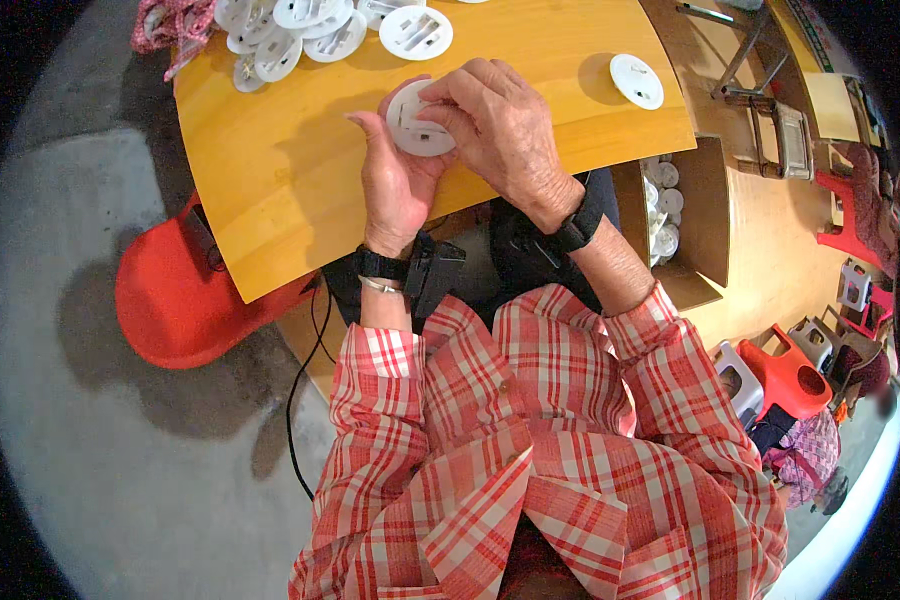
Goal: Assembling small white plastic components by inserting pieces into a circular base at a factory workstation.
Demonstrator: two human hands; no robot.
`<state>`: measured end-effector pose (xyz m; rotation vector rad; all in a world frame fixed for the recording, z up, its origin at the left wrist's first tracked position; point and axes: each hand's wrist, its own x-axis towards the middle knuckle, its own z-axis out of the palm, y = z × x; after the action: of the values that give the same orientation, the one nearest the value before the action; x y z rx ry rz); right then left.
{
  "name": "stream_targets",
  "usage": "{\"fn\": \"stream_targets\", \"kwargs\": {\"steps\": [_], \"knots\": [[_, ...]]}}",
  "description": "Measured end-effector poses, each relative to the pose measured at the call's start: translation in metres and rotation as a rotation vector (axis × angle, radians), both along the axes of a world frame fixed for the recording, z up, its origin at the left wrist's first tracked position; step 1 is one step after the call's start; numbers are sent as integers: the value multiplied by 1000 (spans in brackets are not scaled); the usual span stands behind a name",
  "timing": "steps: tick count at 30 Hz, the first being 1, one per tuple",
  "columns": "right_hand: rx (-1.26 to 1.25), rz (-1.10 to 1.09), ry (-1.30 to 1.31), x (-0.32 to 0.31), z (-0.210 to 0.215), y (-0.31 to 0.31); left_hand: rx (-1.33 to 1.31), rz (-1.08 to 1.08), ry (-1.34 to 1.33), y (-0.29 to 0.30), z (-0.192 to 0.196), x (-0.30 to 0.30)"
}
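Observation:
A white round plastic disc (417,137) with slots in its face is held up above the near part of the yellow table (270,190). My left hand (398,185) grips it from below and the left side, thumb along its edge. Over its right side bends my right hand (505,125), thumb and fingers closed together at the disc's face. Whether they pinch a small part there is hidden. Just beyond my hands lies another white disc (416,33), and a heap of similar discs (305,30) spreads to its left. A single disc (636,81) rests near the table's right edge.
A cardboard box (710,210) holding white round parts stands below the table's right edge. To the left is a red stool (185,290), with a black cable (295,400) hanging nearby. Pink patterned cloth (175,30) lies at the far left corner. More stools and people are at right.

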<state>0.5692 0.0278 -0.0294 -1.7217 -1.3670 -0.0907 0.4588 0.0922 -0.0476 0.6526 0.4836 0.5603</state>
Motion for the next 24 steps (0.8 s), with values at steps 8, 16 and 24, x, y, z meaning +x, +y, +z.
{"fn": "stream_targets", "kwargs": {"steps": [8,16,24], "knots": [[4,-5,-63,-2,2,-1,-33,18,33,0,-1,-2],[-15,5,11,-3,3,-1,-13,3,22,0,-3,-2],[33,112,517,3,5,-8,-20,0,-25,-1,-3,-2]]}}
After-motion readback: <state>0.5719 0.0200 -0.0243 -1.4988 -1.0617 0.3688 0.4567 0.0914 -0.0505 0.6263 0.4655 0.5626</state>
